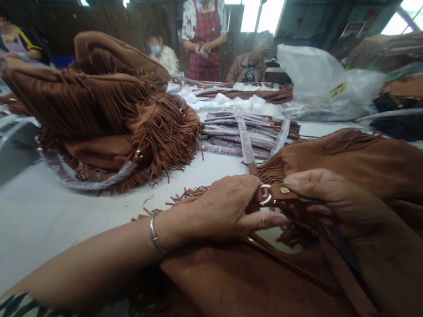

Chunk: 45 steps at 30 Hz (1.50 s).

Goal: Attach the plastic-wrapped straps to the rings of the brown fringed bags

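Head view shows nearest a brown bag (230, 283) with fringe, lying on the bench (17, 219) below the two hands. The right hand (332, 196) pinches a brown strap (279, 193), thumb beside its gold rivet. The left hand (238, 207) is curled at the metal ring (267, 195), with its thumb stretched below; what its hidden fingers press, I cannot tell. I judge that the strap could slip or turn if the right pinch becomes loose, because only a short end is held — and loose fringe close by could be caught in the ring. The metal may also mark the soft surface if it is pulled across. Farther are the wrapped straps (224, 134), the pile of fringed bags (80, 104) and a clear plastic bag (310, 75) — then, at the back, a person in a checked apron (205, 37).
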Motion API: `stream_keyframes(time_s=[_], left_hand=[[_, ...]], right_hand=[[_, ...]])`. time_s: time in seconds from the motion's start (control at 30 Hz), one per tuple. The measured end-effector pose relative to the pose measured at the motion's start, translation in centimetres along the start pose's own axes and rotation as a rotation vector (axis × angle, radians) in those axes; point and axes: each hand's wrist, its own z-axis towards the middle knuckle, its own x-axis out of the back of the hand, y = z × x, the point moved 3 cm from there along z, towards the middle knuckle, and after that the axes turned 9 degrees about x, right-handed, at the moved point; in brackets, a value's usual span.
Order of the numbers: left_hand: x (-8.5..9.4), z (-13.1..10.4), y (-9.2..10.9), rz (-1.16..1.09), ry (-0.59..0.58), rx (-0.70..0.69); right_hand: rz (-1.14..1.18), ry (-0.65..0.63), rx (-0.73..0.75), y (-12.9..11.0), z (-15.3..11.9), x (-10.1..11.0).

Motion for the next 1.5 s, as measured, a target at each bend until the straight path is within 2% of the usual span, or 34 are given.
stream_keyframes(time_s=[0.13,0.27,0.43,0.57,0.83,1.0,1.1,1.2,1.33,1.43,1.5], left_hand=[[-0.3,0.4,-0.6,0.006,0.035,0.018],[-0.5,0.5,-0.6,0.096,0.031,-0.018],[-0.4,0.2,-0.4,0.114,0.003,0.004],[-0.1,0.2,-0.1,0.092,-0.029,-0.004],[-1.0,0.3,0.0,0.114,-0.25,-0.12],[-1.2,0.1,-0.2,0.011,-0.212,-0.208],[-1.4,0.2,-0.2,0.013,-0.117,-0.139],[-1.7,0.6,-0.7,0.044,-0.004,0.019],[-2.4,1.4,-1.8,-0.003,-0.026,0.117],[-2.7,2.3,-3.0,-0.066,-0.062,0.179],[-2.8,3.1,-3.7,-0.109,-0.074,0.189]], right_hand=[[-0.081,0.018,0.007,-0.6,-0.5,0.1],[-0.058,0.088,0.012,-0.9,-1.0,-0.9],[-0.176,0.1,0.025,-0.5,-1.2,-1.5],[-0.177,0.036,0.006,0.1,-0.7,-1.0],[-0.092,-0.089,-0.041,0.6,0.3,-0.6],[0.01,-0.182,-0.033,1.8,1.2,0.4],[0.042,-0.225,-0.03,2.3,1.5,0.5],[0.028,-0.163,-0.004,2.3,1.7,0.2],[-0.023,-0.005,0.076,0.8,1.6,0.2],[-0.229,0.168,0.174,-1.6,0.2,2.2],[-0.428,0.234,0.206,-3.2,-2.0,4.1]])
